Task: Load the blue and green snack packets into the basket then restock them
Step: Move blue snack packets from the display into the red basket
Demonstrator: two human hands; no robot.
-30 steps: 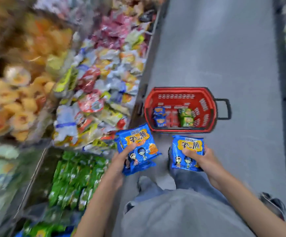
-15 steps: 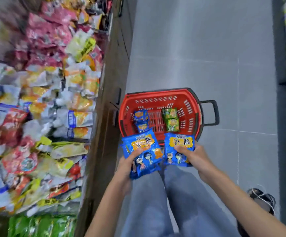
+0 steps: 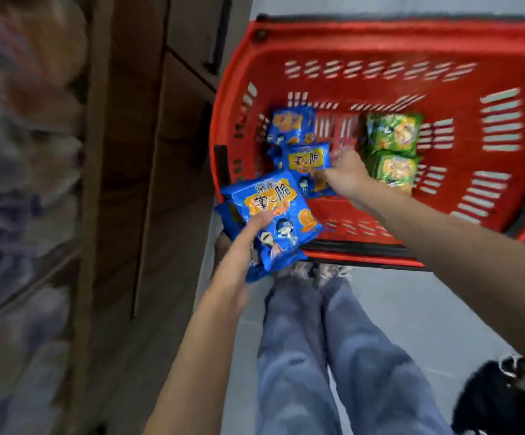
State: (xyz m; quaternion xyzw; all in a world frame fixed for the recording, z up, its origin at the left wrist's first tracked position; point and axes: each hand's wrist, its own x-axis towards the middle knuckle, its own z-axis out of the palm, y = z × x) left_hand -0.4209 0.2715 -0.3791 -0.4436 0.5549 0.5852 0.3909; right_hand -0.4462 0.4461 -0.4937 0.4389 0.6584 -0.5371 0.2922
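Note:
A red plastic basket stands on the floor right in front of me. My left hand grips a stack of blue snack packets over the basket's near left corner, thumb on top. My right hand reaches down inside the basket and holds a blue packet on top of the blue pile. Another blue packet lies behind it. Two green packets lie stacked to the right of my right hand.
A wooden shelf unit with blurred snack bags runs along the left, close to the basket. My legs in blue jeans are below the basket. A dark shoe sits on the grey floor at lower right.
I have bent down toward the basket, which now fills the view. My right hand has carried its blue packet into the basket onto the blue pile. My left hand has come over the rim.

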